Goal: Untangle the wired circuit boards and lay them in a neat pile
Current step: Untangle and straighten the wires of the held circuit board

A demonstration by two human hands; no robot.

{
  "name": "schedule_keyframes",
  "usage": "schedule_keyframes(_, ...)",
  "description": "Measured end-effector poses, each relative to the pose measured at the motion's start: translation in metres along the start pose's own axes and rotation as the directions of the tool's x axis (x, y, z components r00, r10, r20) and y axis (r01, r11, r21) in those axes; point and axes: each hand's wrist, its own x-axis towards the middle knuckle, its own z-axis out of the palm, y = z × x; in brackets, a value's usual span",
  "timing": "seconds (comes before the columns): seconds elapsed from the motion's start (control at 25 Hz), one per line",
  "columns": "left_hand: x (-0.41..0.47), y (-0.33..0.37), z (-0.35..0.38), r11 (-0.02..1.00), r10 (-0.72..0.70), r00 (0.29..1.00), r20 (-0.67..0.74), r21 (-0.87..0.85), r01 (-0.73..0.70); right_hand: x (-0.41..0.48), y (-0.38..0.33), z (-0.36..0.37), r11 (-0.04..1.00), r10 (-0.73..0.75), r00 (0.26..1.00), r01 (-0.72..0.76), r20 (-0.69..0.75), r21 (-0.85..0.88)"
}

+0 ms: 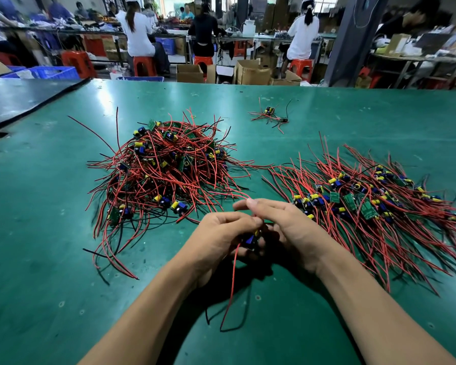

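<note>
Wired circuit board (251, 239), small and green with blue and yellow parts and thin red and black leads, sits low in the middle of the head view, between both hands above the green mat-topped table (50, 259). The left hand (221, 234) curls round its body; the right hand (287, 225) pinches a red lead (232, 272) of it, near where one reaches toward the tangled heap of boards (163, 164) at centre left. The combed neat pile (366, 204) lies at right, a stray cluster (270, 115) at upper centre. By the look of it, each board is light and stiff, its leads limp and quick to snag, its solder joints fragile: hold the board's edges and draw leads out slowly
</note>
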Motion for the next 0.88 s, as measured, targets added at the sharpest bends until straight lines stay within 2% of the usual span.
schedule_keyframes(0.12,-0.001,0.000,0.000,1.000,-0.014,1.000,-0.025,0.002,0.014,-0.001,-0.002,-0.003,0.998,-0.023,1.000,0.022,0.006,0.062)
schedule_keyframes(0.24,0.000,0.001,-0.001,1.000,-0.018,0.998,-0.066,0.007,0.019,0.002,0.000,-0.005,0.991,-0.102,0.985,0.112,-0.138,0.068)
schedule_keyframes(0.32,0.001,0.002,-0.001,1.000,-0.012,0.996,-0.091,0.014,0.013,0.007,0.004,-0.004,0.978,-0.200,0.947,0.209,-0.253,0.013)
schedule_keyframes(0.4,0.001,0.002,0.000,1.000,-0.003,0.992,-0.122,0.010,0.004,0.009,0.006,-0.002,0.962,-0.270,0.911,0.270,-0.310,-0.044)
schedule_keyframes(0.52,0.001,0.000,0.000,1.000,0.019,0.986,-0.164,0.018,-0.017,0.008,0.005,-0.003,0.959,-0.282,0.915,0.265,-0.288,-0.097)
schedule_keyframes(0.64,0.000,0.000,0.001,0.998,0.047,0.980,-0.192,0.060,-0.037,0.004,0.003,-0.004,0.970,-0.232,0.946,0.209,-0.228,-0.121)
schedule_keyframes(0.8,-0.001,-0.001,0.002,0.990,0.098,0.969,-0.229,0.123,-0.071,0.000,0.006,0.001,0.951,-0.206,0.962,0.154,-0.180,-0.268)
schedule_keyframes(0.88,0.000,-0.001,0.002,0.992,0.084,0.973,-0.215,0.114,-0.060,0.000,0.005,0.001,0.967,-0.196,0.965,0.160,-0.177,-0.199)
